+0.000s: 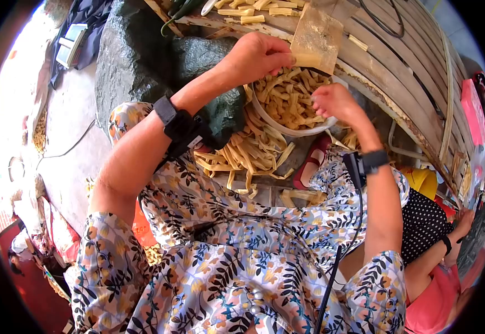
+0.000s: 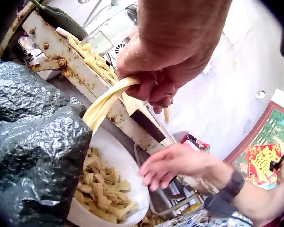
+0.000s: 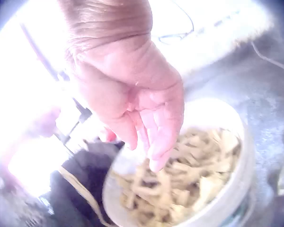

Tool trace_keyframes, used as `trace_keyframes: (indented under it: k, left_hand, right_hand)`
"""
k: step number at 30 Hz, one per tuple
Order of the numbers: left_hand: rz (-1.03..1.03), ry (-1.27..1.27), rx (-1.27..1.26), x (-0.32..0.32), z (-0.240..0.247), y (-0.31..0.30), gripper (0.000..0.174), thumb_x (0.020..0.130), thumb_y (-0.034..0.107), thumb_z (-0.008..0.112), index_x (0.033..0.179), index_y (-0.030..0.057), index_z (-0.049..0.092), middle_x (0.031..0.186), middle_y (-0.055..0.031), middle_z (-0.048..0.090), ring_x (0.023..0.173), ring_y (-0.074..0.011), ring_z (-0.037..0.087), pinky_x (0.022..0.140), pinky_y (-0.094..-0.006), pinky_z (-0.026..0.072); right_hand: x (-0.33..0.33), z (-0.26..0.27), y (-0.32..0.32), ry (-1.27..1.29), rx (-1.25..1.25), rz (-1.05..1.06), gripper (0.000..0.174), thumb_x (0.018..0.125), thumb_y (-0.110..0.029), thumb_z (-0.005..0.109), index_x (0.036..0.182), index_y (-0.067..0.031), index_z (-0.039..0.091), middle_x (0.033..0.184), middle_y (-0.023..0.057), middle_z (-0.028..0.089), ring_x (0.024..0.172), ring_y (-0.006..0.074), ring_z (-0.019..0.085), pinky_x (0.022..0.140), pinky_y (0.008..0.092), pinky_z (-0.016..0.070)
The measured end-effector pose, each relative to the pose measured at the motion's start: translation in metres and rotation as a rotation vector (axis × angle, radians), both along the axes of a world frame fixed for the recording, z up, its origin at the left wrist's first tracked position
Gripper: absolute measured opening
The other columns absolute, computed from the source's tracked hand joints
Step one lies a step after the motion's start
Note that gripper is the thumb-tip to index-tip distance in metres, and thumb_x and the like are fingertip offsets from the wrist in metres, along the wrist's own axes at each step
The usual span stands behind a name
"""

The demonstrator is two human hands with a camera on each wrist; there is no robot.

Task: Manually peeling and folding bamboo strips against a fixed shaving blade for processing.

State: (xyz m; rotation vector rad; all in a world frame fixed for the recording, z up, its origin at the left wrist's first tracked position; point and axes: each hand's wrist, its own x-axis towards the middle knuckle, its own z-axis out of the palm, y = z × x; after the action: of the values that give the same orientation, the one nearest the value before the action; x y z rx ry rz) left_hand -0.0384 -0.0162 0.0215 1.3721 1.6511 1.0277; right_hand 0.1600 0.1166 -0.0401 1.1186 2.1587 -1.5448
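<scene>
My left hand [image 1: 262, 54] grips a pale yellow, flat strip [image 2: 104, 104], doubled over. In the left wrist view one long part hangs down past the fingers, and a short end pokes out on the other side. In the head view the strip's end lies over a thin brown board [image 1: 317, 36] fixed at the bench edge. Below is a white bucket [image 1: 293, 132] holding many short, yellowish cut pieces [image 1: 287, 100]. Over its right side hovers my right hand [image 1: 337, 103], fingers loosely bent, with nothing visible between them.
A slatted wooden bench [image 1: 398, 72] with a rusty edge carries short bundles [image 1: 252, 19]. Long strips [image 1: 248, 150] are heaped below the bucket, by a foot in a red shoe [image 1: 312, 161]. Dark green plastic sheeting [image 1: 125, 55] stands left. Another person's arm [image 1: 431, 261] is at right.
</scene>
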Motion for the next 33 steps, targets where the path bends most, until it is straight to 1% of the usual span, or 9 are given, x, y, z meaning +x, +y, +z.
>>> trace_keyframes:
  k: [3, 8, 15, 19, 20, 23, 27, 31, 33]
  left_hand:
    - [-0.072, 0.185, 0.222, 0.008, -0.013, 0.003, 0.014, 0.084, 0.017, 0.057, 0.082, 0.0038, 0.061, 0.058, 0.0006, 0.050, 0.054, -0.0042, 0.047, 0.048, -0.0218, 0.0386]
    - [-0.294, 0.473, 0.446, 0.035, -0.017, 0.003, 0.014, 0.079, 0.016, 0.059, 0.087, 0.0042, 0.060, 0.076, -0.0136, 0.058, 0.068, -0.0333, 0.054, 0.058, -0.0354, 0.0452]
    - [-0.437, 0.554, 0.409, 0.030, -0.013, 0.003, 0.019, 0.073, 0.020, 0.066, 0.081, 0.0044, 0.060, 0.073, -0.0117, 0.059, 0.065, -0.0327, 0.053, 0.057, -0.0350, 0.0451]
    - [-0.315, 0.092, 0.180, 0.002, -0.006, 0.012, 0.019, 0.078, 0.022, 0.066, 0.078, 0.0032, 0.064, 0.065, 0.0015, 0.057, 0.060, -0.0055, 0.051, 0.052, -0.0227, 0.0411]
    - [-0.260, -0.049, -0.039, -0.003, -0.003, 0.013, 0.022, 0.085, 0.025, 0.058, 0.082, 0.0043, 0.064, 0.063, 0.0056, 0.054, 0.057, -0.0024, 0.047, 0.050, -0.0183, 0.0383]
    - [-0.283, -0.352, 0.004, 0.002, -0.013, 0.017, 0.027, 0.090, 0.029, 0.048, 0.088, 0.0053, 0.061, 0.060, 0.0063, 0.049, 0.053, 0.0004, 0.042, 0.046, -0.0151, 0.0343]
    - [-0.492, -0.915, -0.129, 0.021, -0.022, 0.014, 0.037, 0.088, 0.039, 0.049, 0.093, 0.0025, 0.057, 0.064, 0.0046, 0.049, 0.052, 0.0006, 0.040, 0.043, -0.0107, 0.0316]
    - [-0.577, -1.334, -0.214, 0.035, -0.043, 0.007, 0.050, 0.079, 0.041, 0.060, 0.107, 0.0008, 0.049, 0.086, -0.0060, 0.052, 0.056, -0.0021, 0.041, 0.047, -0.0134, 0.0355]
    - [-0.496, -1.353, -0.298, 0.034, -0.053, 0.010, 0.038, 0.085, 0.030, 0.056, 0.107, 0.0002, 0.049, 0.080, -0.0051, 0.053, 0.052, -0.0028, 0.039, 0.047, -0.0149, 0.0353]
  right_hand:
    - [0.012, 0.044, -0.014, 0.350, 0.147, -0.234, 0.017, 0.087, -0.012, 0.050, 0.093, 0.0005, 0.060, 0.077, 0.0092, 0.064, 0.064, 0.0129, 0.062, 0.052, 0.0210, 0.0494]
    - [-0.002, 0.046, -0.036, 0.359, -0.094, -0.314, 0.021, 0.089, -0.017, 0.048, 0.092, -0.0002, 0.059, 0.071, 0.0062, 0.062, 0.064, 0.0124, 0.061, 0.052, 0.0212, 0.0477]
    - [0.008, 0.026, -0.035, 0.242, 0.063, -0.161, 0.014, 0.083, -0.007, 0.052, 0.077, -0.0011, 0.064, 0.056, -0.0023, 0.051, 0.045, 0.0031, 0.039, 0.043, 0.0187, 0.0294]
    - [0.007, 0.050, -0.041, 0.455, -0.465, 0.034, 0.016, 0.082, -0.011, 0.056, 0.093, -0.0009, 0.063, 0.057, -0.0025, 0.052, 0.044, 0.0031, 0.039, 0.043, 0.0188, 0.0302]
    - [0.005, 0.061, -0.043, 0.598, -0.638, 0.040, 0.021, 0.081, -0.014, 0.059, 0.098, -0.0012, 0.062, 0.059, -0.0023, 0.054, 0.044, 0.0028, 0.039, 0.042, 0.0186, 0.0310]
    - [-0.002, 0.074, -0.031, 0.906, -0.882, -0.003, 0.032, 0.081, -0.018, 0.062, 0.108, -0.0019, 0.058, 0.068, -0.0009, 0.058, 0.047, 0.0014, 0.043, 0.043, 0.0165, 0.0312]
    - [-0.013, 0.066, -0.021, 0.917, -0.131, -0.013, 0.034, 0.081, -0.019, 0.062, 0.109, -0.0011, 0.057, 0.076, 0.0006, 0.062, 0.055, 0.0010, 0.049, 0.046, 0.0141, 0.0344]
    - [-0.016, 0.071, -0.035, 0.646, -0.109, -0.037, 0.032, 0.072, -0.016, 0.070, 0.099, -0.0026, 0.061, 0.072, 0.0003, 0.062, 0.061, 0.0030, 0.054, 0.050, 0.0177, 0.0425]
    - [-0.016, 0.061, -0.036, 0.710, 0.105, 0.026, 0.030, 0.071, -0.018, 0.070, 0.097, -0.0048, 0.062, 0.072, 0.0010, 0.063, 0.061, 0.0072, 0.057, 0.050, 0.0217, 0.0433]
